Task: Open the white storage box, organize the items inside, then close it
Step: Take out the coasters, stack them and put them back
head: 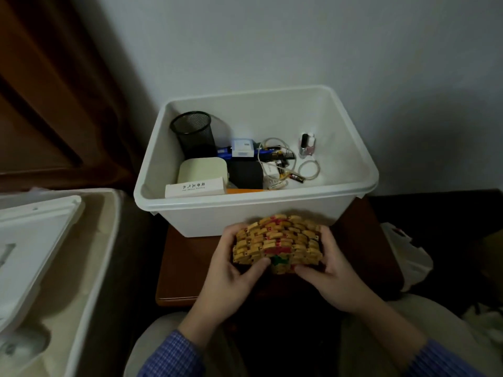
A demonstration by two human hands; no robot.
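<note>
So on my feed both hands are clamped on a woven yellow mat (pixel 276 240), left hand (pixel 231 270) on one end, right hand (pixel 330 273) on the other, held just in front of the white storage box (pixel 206 216). Box sits lidless on the brown surface (pixel 185 268), with a black mesh cup (pixel 193 133), nail polish bottles (pixel 307 145) and cables inside.

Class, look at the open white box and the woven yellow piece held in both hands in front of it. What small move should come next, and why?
Probably lift the woven yellow piece forward over the rim of the white storage box and set it down on the bare right side of the floor. Both the left hand and right hand grip it outside the box, the lid is already off, and the other items crowd the left.
</note>
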